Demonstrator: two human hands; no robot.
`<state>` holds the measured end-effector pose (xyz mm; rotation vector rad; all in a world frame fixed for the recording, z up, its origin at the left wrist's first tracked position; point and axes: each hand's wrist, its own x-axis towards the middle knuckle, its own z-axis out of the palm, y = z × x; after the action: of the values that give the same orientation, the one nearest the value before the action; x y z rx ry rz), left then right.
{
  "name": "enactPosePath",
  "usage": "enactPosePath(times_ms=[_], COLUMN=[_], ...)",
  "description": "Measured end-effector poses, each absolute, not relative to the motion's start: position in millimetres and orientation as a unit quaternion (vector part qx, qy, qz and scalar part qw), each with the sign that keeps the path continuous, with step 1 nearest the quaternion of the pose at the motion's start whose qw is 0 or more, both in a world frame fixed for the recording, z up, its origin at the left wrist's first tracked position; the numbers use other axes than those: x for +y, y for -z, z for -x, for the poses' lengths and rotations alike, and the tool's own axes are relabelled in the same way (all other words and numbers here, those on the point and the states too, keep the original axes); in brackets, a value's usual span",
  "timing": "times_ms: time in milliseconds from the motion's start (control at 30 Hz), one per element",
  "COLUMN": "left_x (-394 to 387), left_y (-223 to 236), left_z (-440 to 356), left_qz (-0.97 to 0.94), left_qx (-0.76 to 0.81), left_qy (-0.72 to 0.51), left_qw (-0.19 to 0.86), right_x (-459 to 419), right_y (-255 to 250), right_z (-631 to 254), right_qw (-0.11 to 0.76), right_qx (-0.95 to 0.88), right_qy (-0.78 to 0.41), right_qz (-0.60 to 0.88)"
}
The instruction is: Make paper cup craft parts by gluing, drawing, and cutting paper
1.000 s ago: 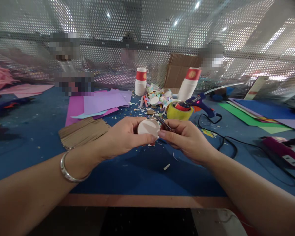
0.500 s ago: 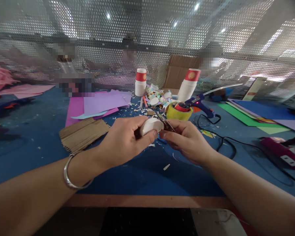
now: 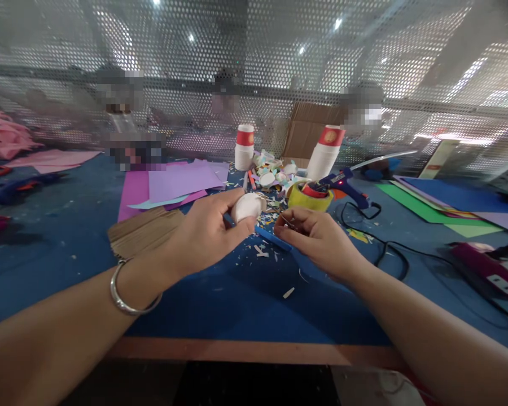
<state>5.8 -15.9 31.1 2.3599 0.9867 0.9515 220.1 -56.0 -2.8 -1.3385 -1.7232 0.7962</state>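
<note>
My left hand is closed round a small white cup piece, held a little above the blue table mat. A silver bangle sits on that wrist. My right hand is just to the right, a short gap away, with its fingers pinched on small scissors that are mostly hidden in the hand. A blue strip lies on the mat below the gap between the hands, among paper scraps.
Behind the hands are a yellow tape roll, a blue glue gun with a black cable, two paper cup stacks, purple sheets, corrugated cardboard, green paper and a perforated screen.
My left hand has turned the white cup piece and drawn it up and left, away from the scissors. The hands have parted and the scissor blades are now hidden in my right hand.
</note>
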Motion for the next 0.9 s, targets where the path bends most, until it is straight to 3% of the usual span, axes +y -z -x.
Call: enactPosePath(times_ms=[167, 367, 700, 900], left_x=[-8, 7, 5, 8], left_y=[-34, -23, -26, -21], left_z=[-2, -2, -8, -13], left_qz=[-0.81, -0.721, -0.551, -0.472], left_qx=[0.383, 0.359, 0.315, 0.35], left_qy=[-0.383, -0.364, -0.334, -0.344], left_qw=[0.223, 0.467, 0.697, 0.732], right_x=[-59, -63, -64, -66], right_y=[5, 6, 3, 5], right_z=[-214, -208, -210, -213], right_qw=[0.264, 0.14, 0.115, 0.162], right_qx=[-0.735, -0.788, -0.805, -0.806], right_qy=[-0.219, -0.204, -0.168, -0.082], right_qz=[0.584, 0.564, 0.557, 0.563])
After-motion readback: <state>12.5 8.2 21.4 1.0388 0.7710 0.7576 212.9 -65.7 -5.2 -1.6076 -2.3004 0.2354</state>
